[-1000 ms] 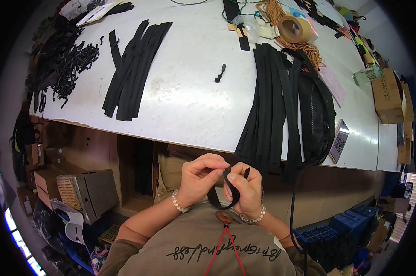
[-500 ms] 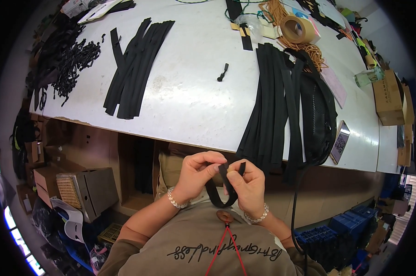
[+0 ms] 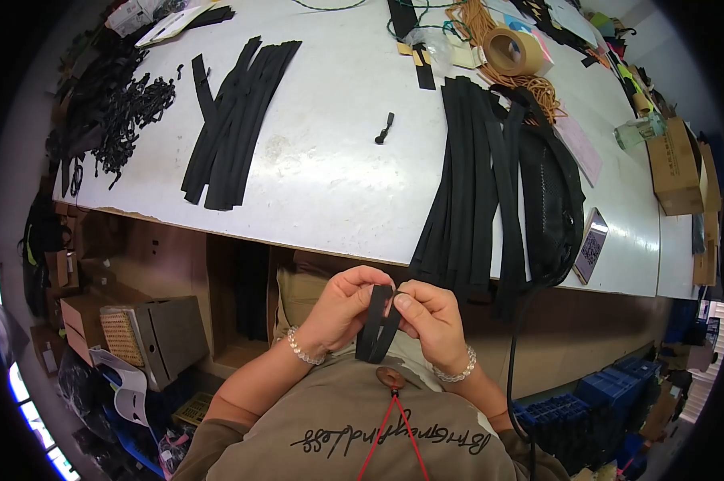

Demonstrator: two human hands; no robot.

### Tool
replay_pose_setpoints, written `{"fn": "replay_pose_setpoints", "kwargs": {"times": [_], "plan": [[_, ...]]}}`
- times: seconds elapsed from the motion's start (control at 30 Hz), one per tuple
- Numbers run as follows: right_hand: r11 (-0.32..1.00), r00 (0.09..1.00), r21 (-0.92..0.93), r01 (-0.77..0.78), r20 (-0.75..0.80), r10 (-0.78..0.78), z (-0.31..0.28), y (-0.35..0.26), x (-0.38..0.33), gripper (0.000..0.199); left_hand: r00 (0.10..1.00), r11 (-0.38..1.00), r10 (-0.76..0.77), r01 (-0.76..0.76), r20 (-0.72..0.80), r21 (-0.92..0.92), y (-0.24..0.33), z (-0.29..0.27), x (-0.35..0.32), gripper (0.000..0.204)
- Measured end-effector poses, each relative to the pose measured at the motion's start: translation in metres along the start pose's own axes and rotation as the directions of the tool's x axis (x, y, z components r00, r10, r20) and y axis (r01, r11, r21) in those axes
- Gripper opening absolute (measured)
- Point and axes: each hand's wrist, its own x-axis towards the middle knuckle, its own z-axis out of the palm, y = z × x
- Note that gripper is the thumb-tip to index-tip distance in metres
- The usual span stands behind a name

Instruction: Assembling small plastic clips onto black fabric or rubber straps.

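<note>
Broadly, the white worktop [image 3: 330,152] fills the upper picture, its near edge bending from lower left to right, with a wide bare stretch in the middle between two heaps of black strips. The right heap [image 3: 474,184] hangs over the near edge beside a black mesh bag [image 3: 550,192]; the left heap [image 3: 237,120] lies fanned and flat, well apart from it. Strips in either heap overlap too much to count. One small black puller [image 3: 384,128] lies alone on the bare stretch. One tape roll [image 3: 512,50] sits at the far edge, and one phone [image 3: 591,244] near the right edge. Below the worktop's edge, close to the chest, the left hand [image 3: 342,309] and right hand [image 3: 430,317] meet, both pinching the top of one folded black strip [image 3: 378,325] between thumb and fingers. Its lower end hangs down against the shirt. Fingers cover the fold itself.
</note>
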Motion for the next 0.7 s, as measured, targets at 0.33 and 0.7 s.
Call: {"fn": "replay_pose_setpoints", "kwargs": {"times": [0.33,0.7], "plan": [[0.992,0.987,0.049,-0.113,0.123,0.106,0.0,-0.003,-0.005,0.012,0.99,0.991,-0.119,0.114,-0.069,-0.064,-0.004,0.004,-0.021,0.012],[0.978,0.965,-0.104,-0.179,0.178,0.195,0.001,-0.008,-0.007,0.012,0.978,0.98,-0.196,0.197,-0.066,0.003,0.001,-0.001,-0.029,0.018]]}}
